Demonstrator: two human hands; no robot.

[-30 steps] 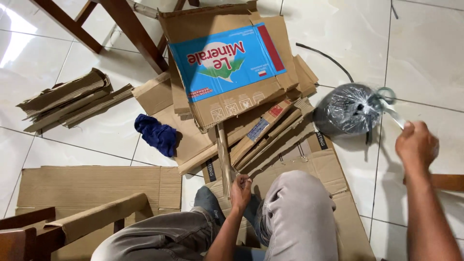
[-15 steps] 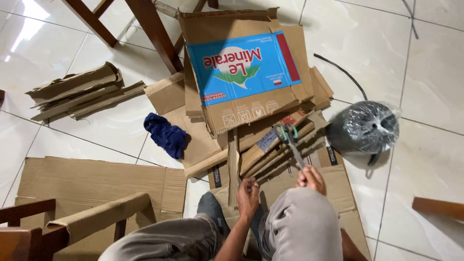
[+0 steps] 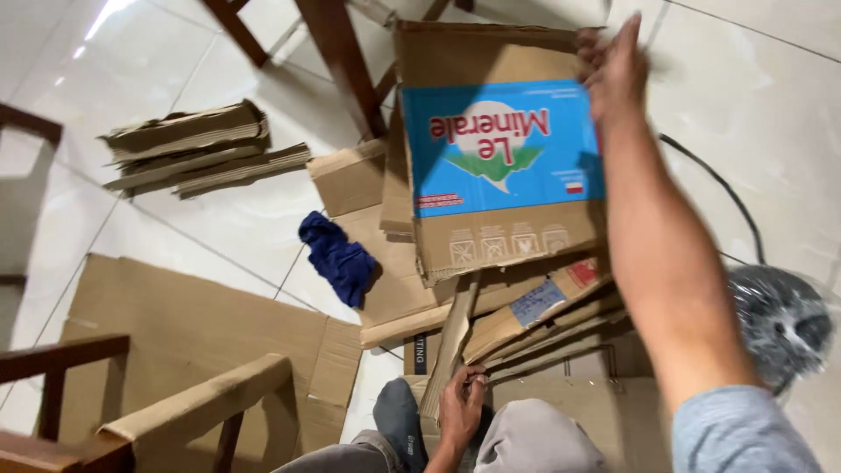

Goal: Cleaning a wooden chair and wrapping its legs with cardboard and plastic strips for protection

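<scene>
My right hand (image 3: 613,66) is stretched out over the far right corner of the flattened cardboard box (image 3: 499,166) with the blue printed panel, fingers spread open and resting at its edge; it is blurred, so I cannot tell whether they press on it. My left hand (image 3: 462,407) is down by my knee, closed around the near end of a narrow cardboard strip (image 3: 451,346) that runs up under the near edge of that box. Left of the box a crumpled blue cloth (image 3: 337,257) lies on the floor, and farther left a stack of folded cardboard pieces (image 3: 197,144). Right of the box sits a dark spool wrapped in clear plastic (image 3: 780,324).
</scene>
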